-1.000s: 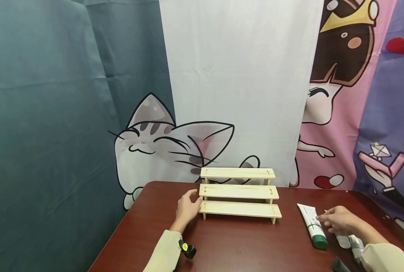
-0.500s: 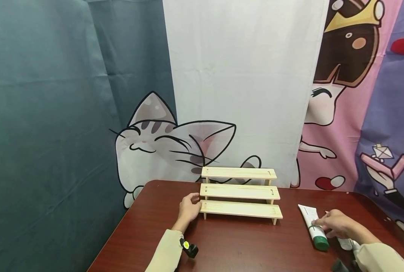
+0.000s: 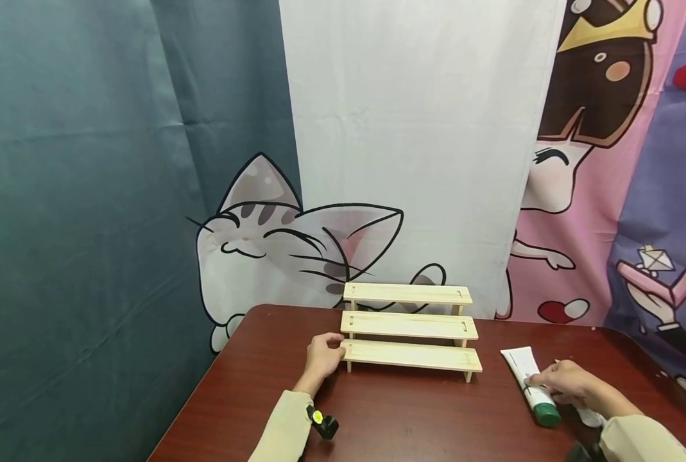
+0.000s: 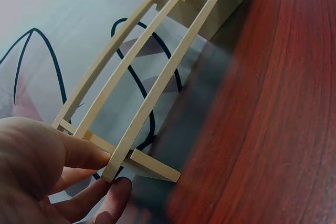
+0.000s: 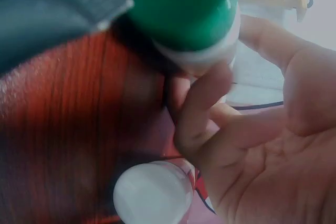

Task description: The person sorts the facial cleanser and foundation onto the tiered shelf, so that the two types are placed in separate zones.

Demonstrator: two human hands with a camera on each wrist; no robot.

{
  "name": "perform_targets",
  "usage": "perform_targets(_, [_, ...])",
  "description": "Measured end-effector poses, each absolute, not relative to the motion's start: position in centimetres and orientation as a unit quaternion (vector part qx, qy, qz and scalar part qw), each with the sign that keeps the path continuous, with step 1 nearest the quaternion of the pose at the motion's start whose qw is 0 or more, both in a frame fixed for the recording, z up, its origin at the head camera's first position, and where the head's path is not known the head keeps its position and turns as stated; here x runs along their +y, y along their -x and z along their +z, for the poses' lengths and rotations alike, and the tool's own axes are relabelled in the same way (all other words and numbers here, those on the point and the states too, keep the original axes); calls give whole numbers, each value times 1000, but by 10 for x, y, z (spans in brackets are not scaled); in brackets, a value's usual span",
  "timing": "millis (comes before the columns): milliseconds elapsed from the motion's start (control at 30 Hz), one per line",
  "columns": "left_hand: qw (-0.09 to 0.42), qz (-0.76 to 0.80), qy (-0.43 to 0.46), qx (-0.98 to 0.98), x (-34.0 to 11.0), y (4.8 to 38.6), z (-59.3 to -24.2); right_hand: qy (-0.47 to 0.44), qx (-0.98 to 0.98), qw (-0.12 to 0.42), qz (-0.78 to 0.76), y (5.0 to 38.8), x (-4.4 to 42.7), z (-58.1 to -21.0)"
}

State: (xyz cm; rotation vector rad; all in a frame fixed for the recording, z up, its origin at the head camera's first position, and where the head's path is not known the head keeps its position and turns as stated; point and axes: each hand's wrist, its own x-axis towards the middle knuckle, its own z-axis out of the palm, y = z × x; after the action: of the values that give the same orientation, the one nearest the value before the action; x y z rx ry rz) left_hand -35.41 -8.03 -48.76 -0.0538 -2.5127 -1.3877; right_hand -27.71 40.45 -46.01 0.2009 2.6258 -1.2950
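A three-step wooden display rack point(image 3: 410, 325) stands near the back of the table in the head view. At its left end my left hand point(image 3: 323, 355) pinches the lowest board; the left wrist view shows the thumb on one face of the board point(image 4: 156, 97) and fingers under its end. On the right lies a white squeeze tube point(image 3: 518, 363) with a green cap point(image 3: 547, 414). My right hand point(image 3: 570, 384) grips it from the right side, and in the right wrist view thumb and curled fingers close round it behind the blurred green cap point(image 5: 184, 11).
Beside the right hand lies another white-capped container point(image 3: 591, 418), partly hidden by the sleeve. A dark tube point(image 3: 578, 453) sits nearer the front edge. The reddish-brown table point(image 3: 423, 417) meets a printed curtain point(image 3: 412, 128) behind the rack.
My right hand has come down onto the white tube and closed round it; the tube has shifted slightly left. My left hand's fingers have closed on the rack's lowest board.
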Motion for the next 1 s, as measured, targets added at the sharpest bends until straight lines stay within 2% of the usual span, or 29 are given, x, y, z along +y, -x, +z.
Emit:
perform_targets(267, [127,-486,16,-864,-81,353,-486,-36,883,96,-458,275,403,-460])
perform_targets(633, [115,-495,9,-861,-83,355,-485,-60,884,64,-459,275,398,-461])
perform_targets(1000, [117,-491,14,-863,-80,353,-489,-63,888,60,-452,269,396,-455])
